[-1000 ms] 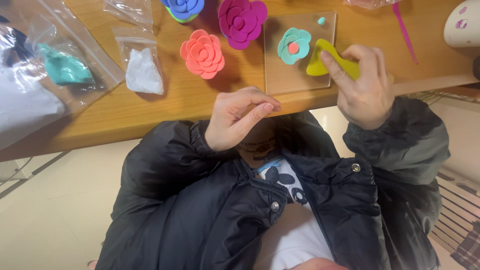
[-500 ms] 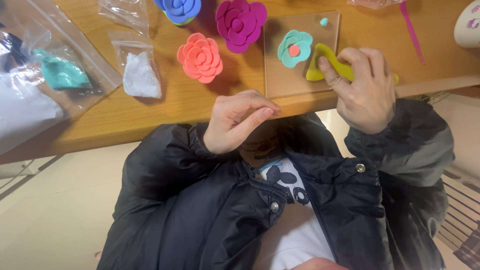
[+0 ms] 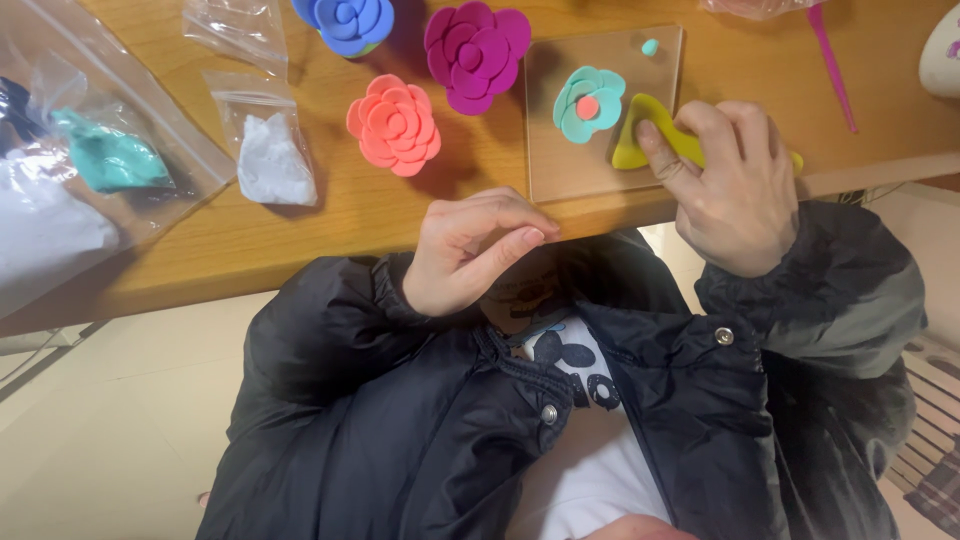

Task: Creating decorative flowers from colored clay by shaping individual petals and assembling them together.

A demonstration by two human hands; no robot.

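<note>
My right hand (image 3: pixel 735 190) rests on a yellow clay strip (image 3: pixel 632 140), thumb pressing its left end and fingers curled over the rest. The strip lies on the right part of a clear square board (image 3: pixel 560 170) on the wooden table (image 3: pixel 300 230). A teal clay flower (image 3: pixel 590 103) with a coral centre sits on the board, with a tiny teal ball (image 3: pixel 650 47) above it. My left hand (image 3: pixel 470 250) hovers at the table's front edge, thumb and fingertips pinched together; nothing shows between them.
Left of the board lie a magenta flower (image 3: pixel 476 52), a coral flower (image 3: pixel 394 124) and a blue flower (image 3: pixel 347 20). Zip bags hold white clay (image 3: pixel 270 160) and teal clay (image 3: pixel 105 155). A pink stick tool (image 3: pixel 830 60) and a white object (image 3: pixel 945 50) lie at the right.
My right hand has shifted its fingers slightly over the yellow strip. My left hand stays pinched in the same place.
</note>
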